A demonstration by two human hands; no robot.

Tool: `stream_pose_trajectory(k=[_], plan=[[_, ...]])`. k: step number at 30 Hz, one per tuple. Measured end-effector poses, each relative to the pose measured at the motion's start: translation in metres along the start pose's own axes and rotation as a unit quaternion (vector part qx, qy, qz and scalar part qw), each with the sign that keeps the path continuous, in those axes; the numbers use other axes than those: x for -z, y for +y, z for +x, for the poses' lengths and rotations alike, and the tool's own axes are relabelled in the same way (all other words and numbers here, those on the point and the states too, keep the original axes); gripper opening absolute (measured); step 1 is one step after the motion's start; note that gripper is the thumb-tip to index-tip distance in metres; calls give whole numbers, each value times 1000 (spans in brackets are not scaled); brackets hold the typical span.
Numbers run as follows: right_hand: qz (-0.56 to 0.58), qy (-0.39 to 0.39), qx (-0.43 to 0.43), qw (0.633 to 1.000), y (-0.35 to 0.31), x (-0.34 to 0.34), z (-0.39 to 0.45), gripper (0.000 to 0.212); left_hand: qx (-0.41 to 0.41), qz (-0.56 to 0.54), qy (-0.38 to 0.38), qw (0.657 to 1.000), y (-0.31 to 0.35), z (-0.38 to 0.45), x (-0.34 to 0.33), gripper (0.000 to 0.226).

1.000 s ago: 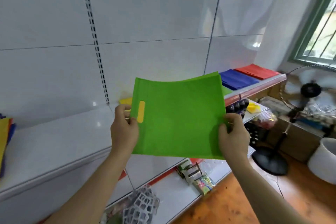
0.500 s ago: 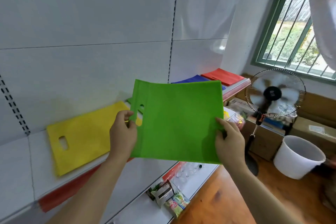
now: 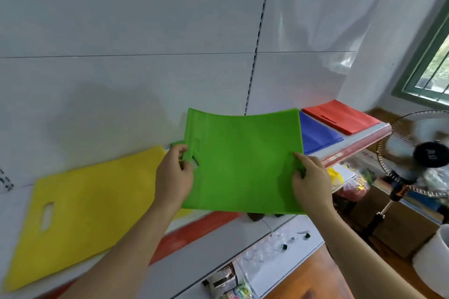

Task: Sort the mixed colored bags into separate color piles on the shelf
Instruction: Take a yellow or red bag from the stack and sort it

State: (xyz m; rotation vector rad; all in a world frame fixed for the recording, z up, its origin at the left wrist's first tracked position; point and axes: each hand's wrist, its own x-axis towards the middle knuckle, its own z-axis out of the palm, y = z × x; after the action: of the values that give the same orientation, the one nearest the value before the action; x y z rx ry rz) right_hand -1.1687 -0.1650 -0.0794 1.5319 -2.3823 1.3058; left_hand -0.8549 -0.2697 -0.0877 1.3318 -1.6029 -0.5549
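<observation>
With the left hand (image 3: 173, 177) and right hand (image 3: 311, 181) each pinching a side edge of the green bag (image 3: 243, 162), best lower it flat between the yellow bag (image 3: 80, 201) and blue bag (image 3: 315, 135).

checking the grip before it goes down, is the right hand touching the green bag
Touching. The head view shows the right hand pinching the green bag at its right edge, thumb on top and fingers curled beneath.

Both hands hold one bag (image 3: 243, 162) up between a flat bag (image 3: 80, 211) on the left and two bags (image 3: 315, 136) on the right.
</observation>
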Motion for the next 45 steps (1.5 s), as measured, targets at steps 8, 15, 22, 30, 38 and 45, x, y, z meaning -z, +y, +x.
stream_pose_trajectory(k=[8, 15, 22, 30, 38, 45], plan=[[26, -124, 108, 986, 16, -67, 102, 46, 77, 160, 59, 982, -7, 12, -33, 41], [-13, -213, 183, 960, 23, -108, 155, 45, 145, 298, 59, 942, -5, 13, -61, 42], [-105, -273, 184, 938, 39, -132, 163, 35, 172, 384, 30, 907, -8, 16, -75, 35], [-209, -337, 217, 892, 42, -141, 161, 52, 164, 469, -5, 868, -9, 22, -84, 27], [-213, -313, 251, 891, 28, -132, 155, 78, 146, 491, 27, 858, -2, 16, -74, 45], [-190, -290, 335, 876, -17, -122, 113, 81, 154, 513, 64, 842, 5, -11, -30, 65]])
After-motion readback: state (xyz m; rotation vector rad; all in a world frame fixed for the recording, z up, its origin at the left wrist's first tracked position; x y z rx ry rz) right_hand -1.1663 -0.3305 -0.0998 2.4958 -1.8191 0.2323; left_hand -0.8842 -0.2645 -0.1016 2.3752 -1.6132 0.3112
